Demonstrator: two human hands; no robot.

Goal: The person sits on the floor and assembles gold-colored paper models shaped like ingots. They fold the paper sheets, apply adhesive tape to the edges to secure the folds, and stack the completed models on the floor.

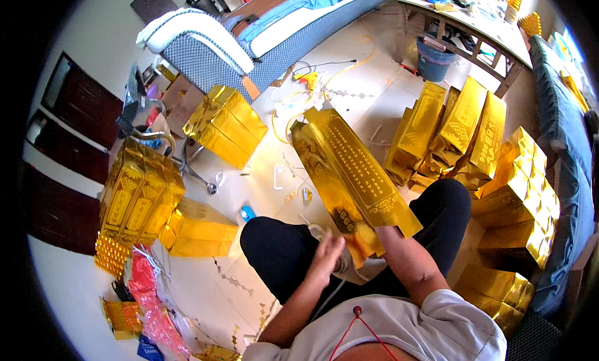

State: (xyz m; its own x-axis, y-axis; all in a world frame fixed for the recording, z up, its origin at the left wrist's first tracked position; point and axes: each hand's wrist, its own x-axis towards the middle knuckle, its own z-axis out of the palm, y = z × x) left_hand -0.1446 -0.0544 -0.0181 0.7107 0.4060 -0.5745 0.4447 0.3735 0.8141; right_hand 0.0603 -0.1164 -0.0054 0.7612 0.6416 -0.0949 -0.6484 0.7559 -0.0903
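A long gold foil cardboard box (360,169), printed with ornament and writing, slants across the middle above my lap, its end flaps unfolded. My right forearm reaches into its near end; the right hand is hidden inside the box, so its grip cannot be seen. Close to the box's lower left edge is my left hand (327,256), slightly blurred, its fingers partly bent and nothing visible in it. It looks apart from the box. Both my knees, in black trousers, flank the box's near end.
Gold boxes (468,122) stand at the right, with a gold stack (519,202) beside the blue sofa (566,150). More gold boxes (145,188) stand left, near a chair's metal base (194,171). A yellow glue gun (309,80) with cords and a blue utility knife (247,213) lie on the floor.
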